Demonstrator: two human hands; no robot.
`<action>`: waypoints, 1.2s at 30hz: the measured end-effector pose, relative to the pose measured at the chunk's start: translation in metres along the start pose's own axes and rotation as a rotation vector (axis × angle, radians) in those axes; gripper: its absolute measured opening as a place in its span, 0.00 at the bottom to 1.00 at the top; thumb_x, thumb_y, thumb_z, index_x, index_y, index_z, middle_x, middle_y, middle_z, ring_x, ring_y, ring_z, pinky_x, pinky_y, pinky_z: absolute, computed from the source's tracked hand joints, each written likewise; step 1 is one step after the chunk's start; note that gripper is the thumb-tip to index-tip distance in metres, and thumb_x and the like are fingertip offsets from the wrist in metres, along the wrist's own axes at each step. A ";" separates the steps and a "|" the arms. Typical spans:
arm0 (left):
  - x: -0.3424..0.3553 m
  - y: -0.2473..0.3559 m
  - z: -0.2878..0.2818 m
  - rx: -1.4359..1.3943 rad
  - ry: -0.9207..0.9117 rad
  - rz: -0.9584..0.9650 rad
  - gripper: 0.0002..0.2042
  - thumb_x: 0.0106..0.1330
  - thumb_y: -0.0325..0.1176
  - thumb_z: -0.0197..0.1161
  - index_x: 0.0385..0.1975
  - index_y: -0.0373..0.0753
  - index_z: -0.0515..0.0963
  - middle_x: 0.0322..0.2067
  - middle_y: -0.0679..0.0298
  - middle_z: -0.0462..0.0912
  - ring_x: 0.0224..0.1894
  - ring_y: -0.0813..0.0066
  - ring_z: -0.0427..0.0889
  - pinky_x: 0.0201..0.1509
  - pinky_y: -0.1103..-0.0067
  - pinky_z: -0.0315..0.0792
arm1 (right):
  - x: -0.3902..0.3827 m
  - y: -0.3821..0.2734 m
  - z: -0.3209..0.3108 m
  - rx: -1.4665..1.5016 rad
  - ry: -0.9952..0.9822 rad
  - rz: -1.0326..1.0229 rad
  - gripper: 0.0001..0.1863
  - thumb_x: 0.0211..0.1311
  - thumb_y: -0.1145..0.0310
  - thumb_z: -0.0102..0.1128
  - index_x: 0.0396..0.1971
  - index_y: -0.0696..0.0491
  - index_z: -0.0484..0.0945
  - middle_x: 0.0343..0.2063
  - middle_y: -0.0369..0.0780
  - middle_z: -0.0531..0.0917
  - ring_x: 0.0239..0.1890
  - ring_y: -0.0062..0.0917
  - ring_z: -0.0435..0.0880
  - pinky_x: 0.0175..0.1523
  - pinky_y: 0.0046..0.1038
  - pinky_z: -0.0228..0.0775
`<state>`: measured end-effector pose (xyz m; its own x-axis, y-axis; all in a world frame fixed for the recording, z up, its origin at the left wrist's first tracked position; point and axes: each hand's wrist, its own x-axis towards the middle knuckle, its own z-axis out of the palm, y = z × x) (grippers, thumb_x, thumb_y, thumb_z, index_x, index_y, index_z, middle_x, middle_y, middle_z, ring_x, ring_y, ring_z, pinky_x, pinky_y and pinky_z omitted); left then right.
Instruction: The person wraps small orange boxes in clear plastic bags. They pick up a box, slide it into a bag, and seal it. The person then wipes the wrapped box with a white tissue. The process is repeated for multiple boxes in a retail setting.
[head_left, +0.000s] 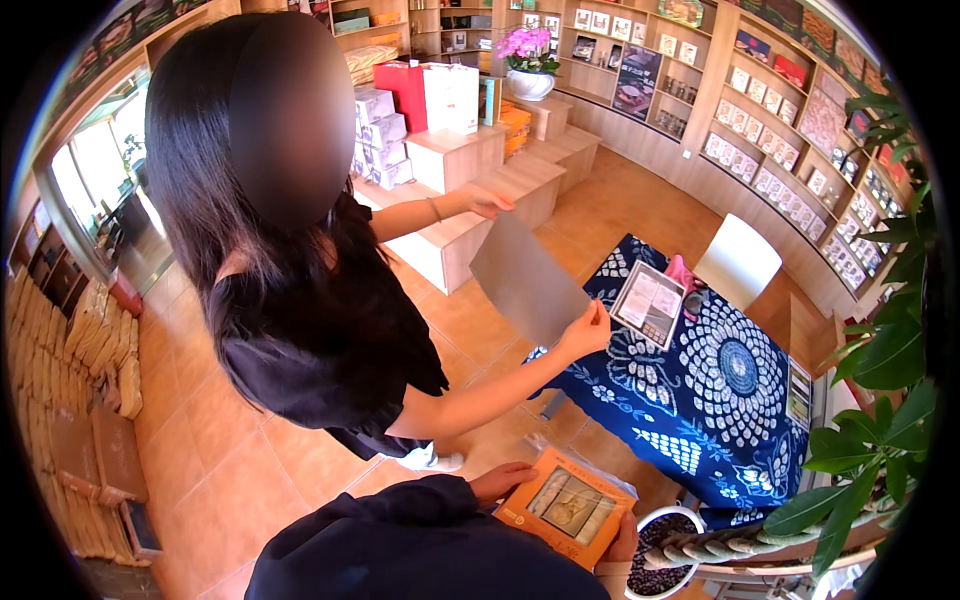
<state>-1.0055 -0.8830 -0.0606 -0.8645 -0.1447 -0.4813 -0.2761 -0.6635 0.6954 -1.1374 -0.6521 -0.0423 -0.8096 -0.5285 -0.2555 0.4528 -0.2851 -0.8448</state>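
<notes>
I hold an orange box point(520, 514) with a clear window in its front, tilted up toward me. My left hand point(503, 482) is closed on its upper left edge, and my right hand point(622, 542) grips its right side. Some clear plastic point(612, 482) shows along the box's far edge. Across from me, a person in a black top point(320, 350) holds a flat grey panel point(528, 280) with both hands. Beside that panel, on the table, an open box point(648, 305) holds pale packs.
A blue-and-white patterned cloth point(620, 395) covers the table at my right, with a white chair point(738, 260) behind it. A white pot point(690, 583) and leafy plant point(885, 350) stand close on the right. Wooden display steps point(480, 200) rise ahead; stacked packages point(105, 350) line the left.
</notes>
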 end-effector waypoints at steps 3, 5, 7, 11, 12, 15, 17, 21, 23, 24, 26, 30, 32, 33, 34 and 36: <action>0.007 -0.012 -0.010 0.000 -0.034 0.002 0.22 0.63 0.43 0.54 0.51 0.33 0.65 0.44 0.61 0.73 0.44 0.77 0.74 0.47 0.81 0.68 | -0.006 -0.004 0.003 -0.034 -0.020 0.013 0.19 0.64 0.62 0.39 0.48 0.59 0.66 0.41 0.42 0.75 0.42 0.28 0.75 0.47 0.27 0.67; 0.004 -0.010 -0.010 0.003 -0.046 -0.026 0.22 0.64 0.41 0.53 0.52 0.32 0.65 0.47 0.60 0.72 0.47 0.76 0.73 0.49 0.81 0.68 | -0.010 -0.004 -0.002 -0.077 -0.041 -0.004 0.19 0.64 0.63 0.39 0.49 0.59 0.66 0.41 0.42 0.75 0.43 0.27 0.75 0.48 0.26 0.67; -0.005 0.000 0.000 0.006 -0.047 -0.024 0.22 0.64 0.41 0.53 0.52 0.32 0.65 0.47 0.60 0.72 0.47 0.76 0.73 0.49 0.81 0.68 | -0.009 -0.002 -0.005 -0.076 -0.028 -0.028 0.19 0.64 0.64 0.40 0.49 0.59 0.66 0.41 0.42 0.75 0.42 0.27 0.75 0.47 0.25 0.67; -0.009 0.004 0.001 -0.009 -0.075 -0.063 0.22 0.64 0.41 0.53 0.52 0.33 0.65 0.46 0.61 0.73 0.48 0.76 0.73 0.50 0.80 0.67 | -0.006 0.005 -0.022 -0.196 0.024 -0.031 0.18 0.63 0.64 0.44 0.48 0.60 0.68 0.41 0.39 0.76 0.40 0.22 0.74 0.45 0.21 0.66; -0.009 0.006 0.000 -0.002 -0.066 -0.056 0.21 0.64 0.42 0.52 0.51 0.33 0.65 0.45 0.61 0.73 0.46 0.76 0.73 0.49 0.80 0.67 | -0.004 0.004 -0.022 -0.219 0.028 -0.038 0.17 0.63 0.64 0.45 0.47 0.59 0.68 0.39 0.38 0.76 0.39 0.21 0.74 0.43 0.20 0.66; -0.007 0.013 0.003 -0.010 -0.028 -0.030 0.21 0.65 0.42 0.52 0.50 0.32 0.65 0.41 0.61 0.73 0.43 0.77 0.73 0.47 0.81 0.68 | -0.008 -0.004 -0.007 -0.119 0.060 0.001 0.16 0.63 0.66 0.46 0.46 0.59 0.69 0.38 0.37 0.76 0.38 0.20 0.75 0.43 0.19 0.67; 0.003 0.017 0.007 -0.061 -0.012 -0.019 0.21 0.65 0.42 0.51 0.50 0.32 0.65 0.41 0.62 0.73 0.44 0.77 0.72 0.48 0.82 0.67 | -0.007 -0.004 -0.008 -0.092 0.061 -0.006 0.16 0.63 0.66 0.46 0.46 0.60 0.69 0.39 0.37 0.76 0.40 0.20 0.75 0.44 0.20 0.67; 0.022 0.020 0.016 -0.001 -0.016 0.068 0.21 0.65 0.41 0.52 0.50 0.32 0.64 0.41 0.62 0.73 0.44 0.78 0.72 0.48 0.82 0.68 | -0.003 -0.007 -0.013 -0.076 0.060 -0.006 0.17 0.62 0.68 0.46 0.48 0.60 0.68 0.41 0.38 0.76 0.41 0.21 0.75 0.46 0.20 0.67; 0.028 0.018 0.015 -0.011 -0.018 0.090 0.21 0.65 0.41 0.52 0.50 0.32 0.65 0.41 0.62 0.73 0.43 0.79 0.72 0.48 0.82 0.67 | -0.003 -0.005 -0.016 -0.047 0.061 0.010 0.17 0.62 0.68 0.46 0.49 0.60 0.67 0.42 0.39 0.76 0.42 0.22 0.75 0.46 0.20 0.67; 0.030 0.018 0.013 0.006 -0.037 0.090 0.20 0.65 0.41 0.52 0.50 0.32 0.65 0.42 0.62 0.73 0.44 0.79 0.72 0.48 0.82 0.67 | -0.003 -0.006 -0.017 -0.060 0.060 0.027 0.18 0.61 0.67 0.47 0.49 0.59 0.67 0.42 0.38 0.76 0.42 0.22 0.75 0.46 0.20 0.67; 0.033 0.016 0.009 0.041 -0.073 0.090 0.20 0.65 0.41 0.52 0.50 0.31 0.66 0.42 0.63 0.73 0.44 0.80 0.72 0.49 0.82 0.67 | -0.004 -0.010 -0.018 -0.084 0.056 0.061 0.21 0.60 0.65 0.50 0.51 0.58 0.66 0.42 0.38 0.76 0.41 0.21 0.76 0.45 0.20 0.68; 0.038 0.010 0.001 0.097 -0.078 0.100 0.20 0.65 0.40 0.52 0.50 0.32 0.66 0.42 0.63 0.73 0.45 0.80 0.72 0.49 0.83 0.67 | 0.006 -0.014 -0.017 -0.040 0.064 0.038 0.20 0.61 0.63 0.49 0.49 0.57 0.67 0.41 0.37 0.77 0.39 0.19 0.76 0.43 0.20 0.69; 0.037 0.010 0.001 0.095 -0.081 0.106 0.20 0.65 0.40 0.52 0.50 0.32 0.66 0.42 0.63 0.73 0.44 0.80 0.72 0.49 0.83 0.67 | 0.013 -0.016 -0.016 -0.017 0.058 0.061 0.19 0.61 0.63 0.49 0.49 0.57 0.67 0.40 0.37 0.77 0.39 0.20 0.76 0.43 0.20 0.69; 0.036 0.010 0.002 0.091 -0.083 0.095 0.21 0.65 0.39 0.52 0.51 0.31 0.65 0.44 0.63 0.73 0.45 0.79 0.72 0.50 0.82 0.67 | 0.016 -0.014 -0.017 -0.006 0.056 0.072 0.19 0.61 0.63 0.49 0.49 0.57 0.67 0.40 0.37 0.77 0.39 0.20 0.76 0.43 0.20 0.69; 0.035 0.010 0.003 0.089 -0.086 0.083 0.21 0.65 0.39 0.52 0.52 0.31 0.63 0.45 0.62 0.72 0.46 0.79 0.72 0.50 0.82 0.67 | 0.019 -0.010 -0.018 -0.007 0.043 0.060 0.18 0.62 0.64 0.49 0.48 0.57 0.68 0.40 0.37 0.77 0.39 0.20 0.77 0.43 0.21 0.69; 0.033 0.011 0.005 0.088 -0.078 0.058 0.22 0.65 0.38 0.52 0.54 0.31 0.61 0.46 0.62 0.71 0.47 0.78 0.72 0.51 0.82 0.67 | 0.024 -0.001 -0.019 -0.005 0.024 0.031 0.18 0.62 0.64 0.49 0.48 0.58 0.68 0.39 0.37 0.77 0.39 0.21 0.77 0.43 0.21 0.70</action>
<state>-1.0395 -0.8913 -0.0665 -0.9091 -0.1213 -0.3985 -0.2575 -0.5884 0.7665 -1.1650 -0.6493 -0.0564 -0.8040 -0.5176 -0.2926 0.4760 -0.2654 -0.8385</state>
